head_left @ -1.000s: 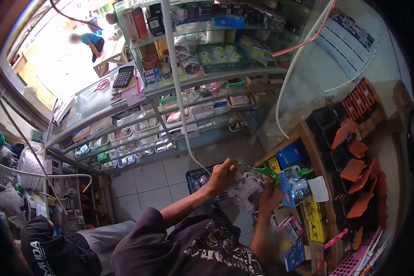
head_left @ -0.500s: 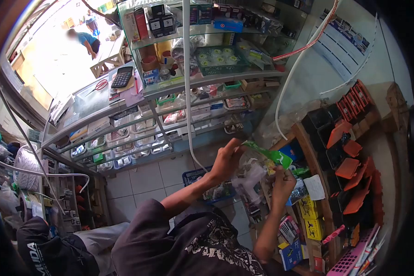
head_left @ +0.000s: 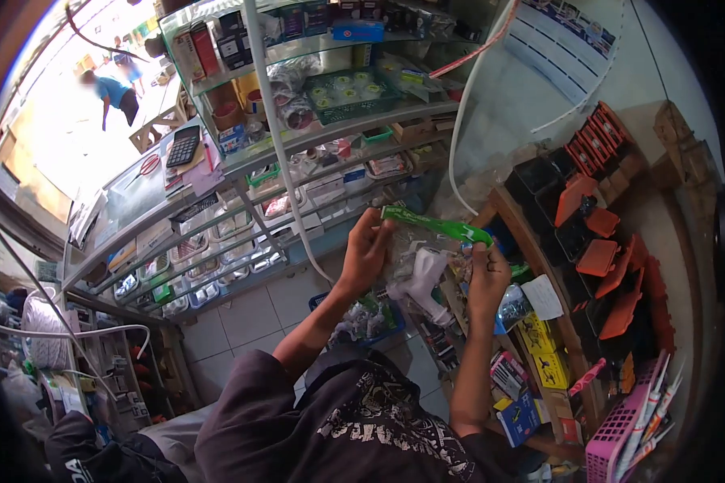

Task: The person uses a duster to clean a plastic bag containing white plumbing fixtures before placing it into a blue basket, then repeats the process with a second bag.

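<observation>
A clear plastic packet with a green header is stretched between my two hands. My left hand pinches the header's left end. At its right end my right hand grips the corner between thumb and fingers. Below the header, inside or behind the clear film, shows a pale white plastic piece shaped like a tap or pipe fitting; its exact kind is hard to make out. A blue basket with bagged items stands on the floor beneath.
A glass display counter with trays runs along the left and back. To the right are orange and black bins, yellow boxes and a pink basket. A white hanging cable drops near my left hand. Another person's dark sleeve is at lower left.
The camera view has turned, so the shop shifts left in the picture. The green header, folded and slanting before, is now pulled out straighter between my hands, with the white piece more visible below.
</observation>
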Demonstrator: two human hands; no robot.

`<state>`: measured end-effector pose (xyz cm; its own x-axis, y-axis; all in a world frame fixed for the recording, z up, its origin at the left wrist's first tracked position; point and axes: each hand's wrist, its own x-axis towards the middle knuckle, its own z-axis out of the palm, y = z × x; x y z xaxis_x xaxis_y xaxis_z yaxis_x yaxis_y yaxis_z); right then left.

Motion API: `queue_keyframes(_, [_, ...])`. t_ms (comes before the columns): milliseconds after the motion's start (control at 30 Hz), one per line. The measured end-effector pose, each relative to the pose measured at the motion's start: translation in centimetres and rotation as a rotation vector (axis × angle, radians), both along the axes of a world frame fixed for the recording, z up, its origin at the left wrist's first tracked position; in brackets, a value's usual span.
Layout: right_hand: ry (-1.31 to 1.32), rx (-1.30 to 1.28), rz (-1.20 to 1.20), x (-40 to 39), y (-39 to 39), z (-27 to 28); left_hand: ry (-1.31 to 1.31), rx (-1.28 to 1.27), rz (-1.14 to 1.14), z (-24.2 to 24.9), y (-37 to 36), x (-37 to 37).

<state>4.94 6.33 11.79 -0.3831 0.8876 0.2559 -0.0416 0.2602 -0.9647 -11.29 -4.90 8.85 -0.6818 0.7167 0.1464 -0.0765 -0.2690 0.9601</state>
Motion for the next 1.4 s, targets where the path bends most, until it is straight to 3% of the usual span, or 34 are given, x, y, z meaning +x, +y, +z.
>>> queue_keyframes(133, [0.046, -0.083, 0.063, -0.2, 0.2, -0.2, -0.167, 0.211, -0.099, -3.1, 1.2, -0.5])
queue_keyframes(200, [0.037, -0.118, 0.081, -0.4, 0.1, -0.1, -0.657, 0.338, -0.41, -4.6, 0.6, 0.0])
queue_keyframes(233, [0.028, -0.15, 0.108, -0.4, 0.0, 0.0, -0.672, 0.394, -0.639, -5.2, 0.4, -0.3])
queue_keyframes(400, [0.022, -0.201, 0.186, 0.2, 0.3, -2.2, -0.802, 0.421, -0.874, -6.4, -1.2, 2.3])
queue_keyframes(467, [0.009, -0.201, 0.202, 1.0, 0.8, -3.6, -0.902, 0.305, -1.005, -7.9, -1.3, 2.5])
queue_keyframes(533, [-0.144, -0.037, 0.226, 2.4, 1.6, -4.9, -0.904, 0.253, -0.977, -8.7, -1.5, 3.0])
queue_keyframes(700, [-0.225, -0.071, 0.231, 5.6, 0.6, -5.4, -0.843, 0.049, -1.01, -9.4, -1.9, 3.5])
queue_keyframes(800, [-0.347, -0.027, 0.07, 9.2, -1.1, -2.6, -0.936, 0.041, -1.009, -10.0, -2.1, 3.5])
queue_keyframes(867, [-0.322, 0.243, -0.038, 12.1, -2.8, 1.1, -0.993, -0.018, -0.845, -11.1, -2.1, 3.4])
queue_keyframes(900, [-0.323, 0.2, -0.103, 14.5, -3.1, 2.8, -0.994, 0.032, -0.829, -10.7, -2.1, 3.4])
queue_keyframes(967, [-0.351, 0.444, -0.47, 18.6, -3.0, 5.1, -0.994, 0.069, -0.841, -10.6, -1.9, 3.4])
queue_keyframes(1000, [-0.272, 0.424, -0.594, 21.0, -2.1, 5.8, -1.034, 0.106, -0.784, -11.4, -1.7, 3.4])
queue_keyframes(1100, [-0.688, 0.637, -1.015, 26.2, 0.0, 8.6, -1.079, 0.138, -0.706, -11.6, -1.1, 3.4])
queue_keyframes(1133, [-0.691, 0.634, -1.027, 27.8, 0.5, 8.4, -1.083, 0.146, -0.67, -11.5, -0.9, 3.4])
queue_keyframes(1200, [-0.803, 0.173, -0.985, 30.4, 1.7, 7.3, -1.052, 0.143, -0.676, -11.3, -0.6, 3.3])
queue_keyframes(1267, [-0.75, 0.085, -0.901, 32.6, 3.8, 3.8, -1.056, 0.167, -0.702, -10.3, -0.5, 3.2])
queue_keyframes(1333, [-0.345, -0.03, -0.671, 33.5, 5.3, 0.2, -1.07, 0.17, -0.672, -10.3, 0.1, 3.0])
queue_keyframes(1367, [-0.187, -0.077, -0.695, 33.0, 5.9, -0.8, -1.091, 0.161, -0.652, -10.5, 0.2, 2.9])
queue_keyframes(1400, [-0.191, -0.075, -0.659, 33.2, 5.9, -1.3, -1.088, 0.18, -0.618, -10.9, 0.3, 2.8])
